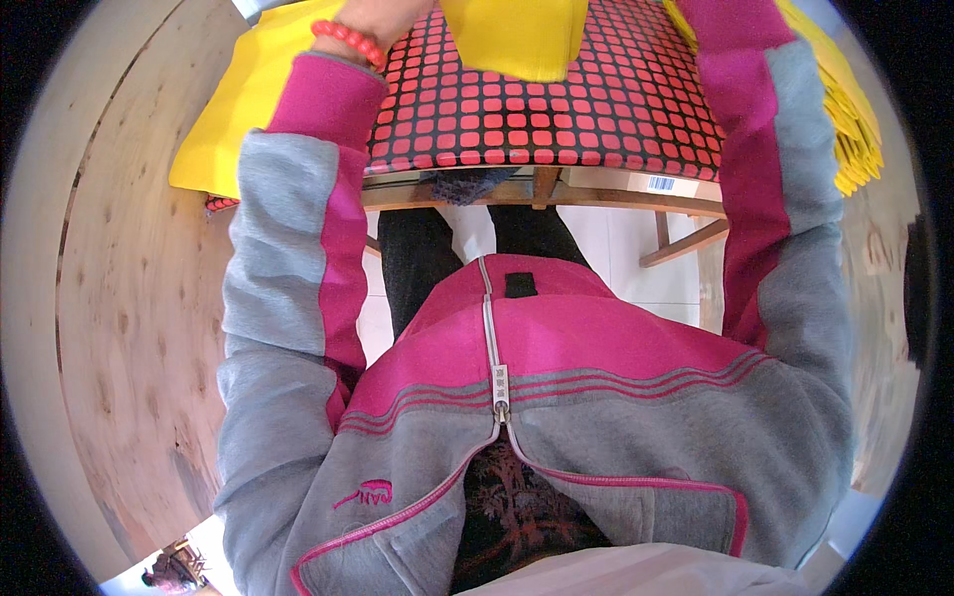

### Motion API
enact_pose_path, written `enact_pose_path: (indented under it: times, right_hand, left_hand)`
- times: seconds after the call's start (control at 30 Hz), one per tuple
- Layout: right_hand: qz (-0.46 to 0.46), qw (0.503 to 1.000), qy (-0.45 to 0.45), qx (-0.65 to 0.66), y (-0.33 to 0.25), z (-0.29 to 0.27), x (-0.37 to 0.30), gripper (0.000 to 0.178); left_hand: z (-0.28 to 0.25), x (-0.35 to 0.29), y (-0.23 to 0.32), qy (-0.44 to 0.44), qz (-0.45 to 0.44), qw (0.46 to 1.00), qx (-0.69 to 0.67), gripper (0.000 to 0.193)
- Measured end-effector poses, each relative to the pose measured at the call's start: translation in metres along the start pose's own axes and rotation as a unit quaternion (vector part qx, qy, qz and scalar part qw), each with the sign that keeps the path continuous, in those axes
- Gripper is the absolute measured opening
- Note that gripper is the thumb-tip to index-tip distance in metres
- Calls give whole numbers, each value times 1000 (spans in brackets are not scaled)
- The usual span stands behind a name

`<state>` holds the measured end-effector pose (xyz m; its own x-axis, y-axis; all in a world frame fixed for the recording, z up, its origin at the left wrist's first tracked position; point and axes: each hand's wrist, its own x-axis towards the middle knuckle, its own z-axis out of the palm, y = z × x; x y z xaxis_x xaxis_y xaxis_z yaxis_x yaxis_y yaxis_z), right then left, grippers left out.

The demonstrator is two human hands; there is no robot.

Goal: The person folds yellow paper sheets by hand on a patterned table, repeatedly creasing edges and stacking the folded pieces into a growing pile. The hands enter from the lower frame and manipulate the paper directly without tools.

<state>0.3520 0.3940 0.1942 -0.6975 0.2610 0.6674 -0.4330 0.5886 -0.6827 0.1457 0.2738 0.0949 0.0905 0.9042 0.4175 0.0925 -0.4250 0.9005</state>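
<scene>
Hands (399, 12) cropped; yellow sheet (517, 42) pointing bodyward

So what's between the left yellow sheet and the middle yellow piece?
In the head view: the red bracelet and pink cuff, then checked table cover up to the middle piece.

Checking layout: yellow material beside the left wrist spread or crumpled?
Spread: the yellow material lies smooth, uncrumpled where visible; far end cut off.
</scene>
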Motion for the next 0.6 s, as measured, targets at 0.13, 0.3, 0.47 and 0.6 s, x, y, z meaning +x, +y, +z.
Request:
enact_pose_path:
  times: [0.13, 0.3, 0.47, 0.6]
  right_hand:
    - [83, 988, 61, 115, 45, 29, -50, 50]
    - [73, 984, 83, 138, 68, 21, -48, 47]
    - [68, 989, 91, 96, 74, 16, -48, 43]
    - [144, 969, 109, 165, 115, 21, -61, 42]
  left_hand:
    - [-8, -17, -74, 6, -35, 997, 64, 36]
    - [-25, -8, -105, 10, -96, 992, 84, 36]
    - [-14, -11, -90, -3, -95, 993, 67, 36]
    - [-1, -22, -83, 17, -149, 988, -33, 41]
